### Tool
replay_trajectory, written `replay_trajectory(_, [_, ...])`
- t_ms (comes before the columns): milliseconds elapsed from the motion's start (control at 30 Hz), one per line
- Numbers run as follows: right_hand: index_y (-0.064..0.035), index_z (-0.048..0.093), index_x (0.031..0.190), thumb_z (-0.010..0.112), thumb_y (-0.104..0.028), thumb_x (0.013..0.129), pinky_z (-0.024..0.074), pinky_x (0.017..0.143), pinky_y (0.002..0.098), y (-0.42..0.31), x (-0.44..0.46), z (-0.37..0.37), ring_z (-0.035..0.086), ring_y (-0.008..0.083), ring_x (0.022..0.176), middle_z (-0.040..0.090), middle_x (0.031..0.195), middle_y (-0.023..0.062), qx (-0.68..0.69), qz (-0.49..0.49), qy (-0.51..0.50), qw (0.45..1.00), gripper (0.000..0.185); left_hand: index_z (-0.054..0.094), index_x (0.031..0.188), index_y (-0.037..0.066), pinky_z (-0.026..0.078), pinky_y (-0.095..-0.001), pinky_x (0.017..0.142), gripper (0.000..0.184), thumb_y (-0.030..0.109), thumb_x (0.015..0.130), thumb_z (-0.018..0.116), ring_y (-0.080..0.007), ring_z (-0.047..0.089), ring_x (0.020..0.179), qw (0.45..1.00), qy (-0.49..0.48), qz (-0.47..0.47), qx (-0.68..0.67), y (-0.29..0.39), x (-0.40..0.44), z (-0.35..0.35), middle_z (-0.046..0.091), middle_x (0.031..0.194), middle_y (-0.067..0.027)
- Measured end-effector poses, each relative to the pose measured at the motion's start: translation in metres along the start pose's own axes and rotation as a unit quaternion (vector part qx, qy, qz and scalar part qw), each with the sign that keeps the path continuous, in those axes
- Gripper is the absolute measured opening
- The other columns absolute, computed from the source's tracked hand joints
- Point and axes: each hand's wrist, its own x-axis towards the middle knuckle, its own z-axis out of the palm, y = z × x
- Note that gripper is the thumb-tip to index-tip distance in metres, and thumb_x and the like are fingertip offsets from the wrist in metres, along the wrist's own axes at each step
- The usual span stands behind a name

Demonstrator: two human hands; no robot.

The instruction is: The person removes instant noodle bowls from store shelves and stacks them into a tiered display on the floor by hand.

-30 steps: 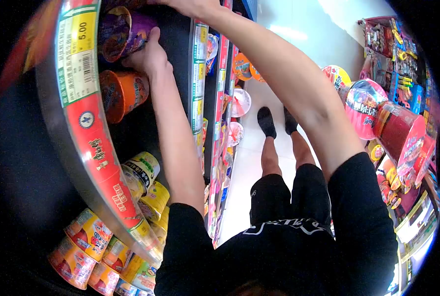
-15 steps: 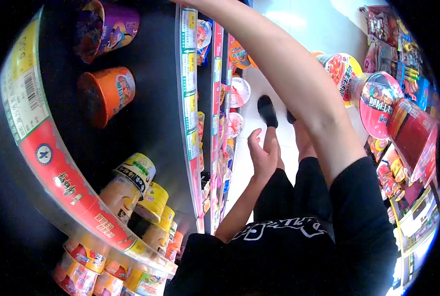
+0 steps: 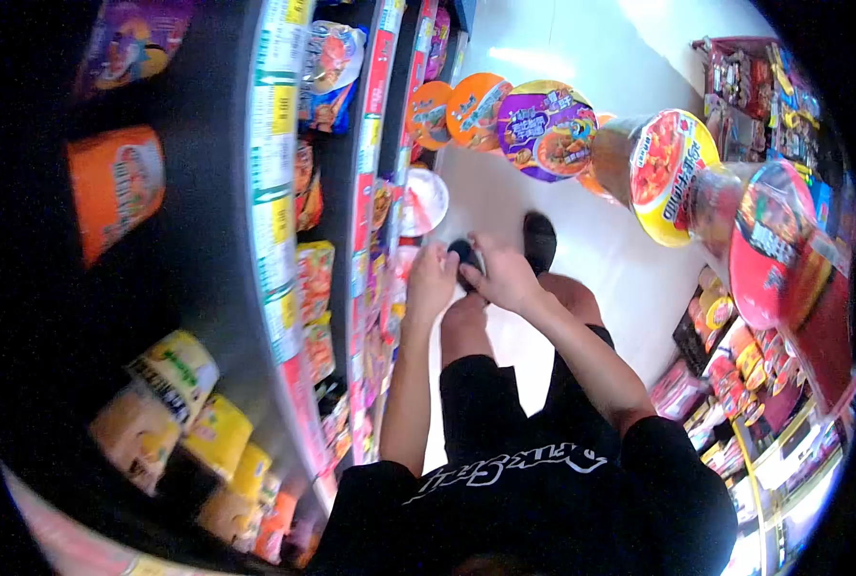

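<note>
My left hand (image 3: 432, 280) is raised in front of my legs, near the shelf on my left, with its fingers loosely bent. No object shows in it. Close beside it, my right hand (image 3: 507, 276) has its thumb and fingers apart, and nothing is visible between them. A dark shoe (image 3: 465, 266) shows on the floor behind the gap between the hands. Nearest to my left hand are a tub with a white, round lid (image 3: 422, 203) and a pinkish package partly behind its fingers. Slight blur softens the fingertips.
Shelf edges with price labels (image 3: 276, 192) run along my left. An orange instant-noodle tub (image 3: 119, 187) and yellow tubs (image 3: 217, 437) stand on the dark shelf. A line of noodle tubs, one with a purple lid (image 3: 546, 130), arcs across the aisle to the right.
My right arm has come down from the upper-left shelf to beside my left hand. My left hand has shifted left and slightly up. The view has turned, bringing more noodle tubs into sight.
</note>
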Motion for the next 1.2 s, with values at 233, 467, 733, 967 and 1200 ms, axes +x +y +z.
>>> replay_trajectory(233, [0.0018, 0.051, 0.125, 0.068, -0.027, 0.084, 0.0489, 0.087, 0.0444, 0.095, 0.061, 0.002, 0.062, 0.0399, 0.101, 0.063, 0.107, 0.0258, -0.171, -0.074, -0.246, 0.951, 0.053, 0.061, 0.095, 0.0, 0.049, -0.0503, 0.077, 0.024, 0.023, 0.094, 0.053, -0.0433, 0.063, 0.088, 0.975, 0.158, 0.157, 0.001, 0.053, 0.148, -0.007, 0.066, 0.089, -0.0242])
replay_trajectory(467, [-0.0009, 0.051, 0.111, 0.063, -0.036, 0.088, 0.0495, 0.074, 0.0516, 0.113, 0.094, 0.018, 0.063, 0.044, 0.085, 0.064, 0.096, 0.0236, -0.274, -0.153, -0.259, 0.913, 0.044, 0.067, 0.095, -0.001, 0.049, -0.0511, 0.085, 0.038, 0.032, 0.094, 0.047, -0.0442, 0.064, 0.092, 0.927, 0.315, 0.19, 0.073, 0.09, 0.192, -0.038, 0.067, 0.094, -0.0257])
replay_trajectory(733, [-0.0031, 0.053, 0.104, 0.059, -0.038, 0.09, 0.0505, 0.063, 0.0524, 0.121, 0.064, 0.018, 0.065, 0.0403, 0.078, 0.065, 0.086, 0.019, -0.304, -0.256, -0.152, 0.905, 0.037, 0.064, 0.101, -0.002, 0.048, -0.0402, 0.075, 0.041, 0.036, 0.094, 0.051, -0.0338, 0.065, 0.081, 0.868, 0.329, 0.352, -0.121, 0.081, 0.192, -0.02, 0.066, 0.083, -0.02])
replay_trajectory(967, [-0.0026, 0.059, 0.106, 0.066, -0.03, 0.088, 0.0476, 0.051, 0.0396, 0.115, 0.005, 0.005, 0.058, 0.0286, 0.058, 0.054, 0.071, 0.0092, -0.238, -0.329, 0.0, 0.914, 0.033, 0.061, 0.107, -0.003, 0.047, -0.0311, 0.079, 0.029, 0.022, 0.095, 0.052, -0.0188, 0.063, 0.084, 0.839, 0.172, 0.472, -0.208, 0.079, 0.203, -0.006, 0.066, 0.091, -0.0131])
replay_trajectory(1200, [-0.0022, 0.064, 0.099, 0.076, -0.022, 0.081, 0.0416, 0.044, 0.03, 0.11, -0.003, -0.014, 0.056, 0.0173, 0.051, 0.057, 0.069, 0.0038, -0.333, -0.385, 0.138, 0.849, 0.029, 0.056, 0.11, -0.002, 0.044, -0.0331, 0.091, 0.028, 0.011, 0.086, 0.055, -0.0214, 0.059, 0.103, 0.809, 0.145, 0.543, -0.172, 0.082, 0.203, -0.006, 0.062, 0.107, -0.0125])
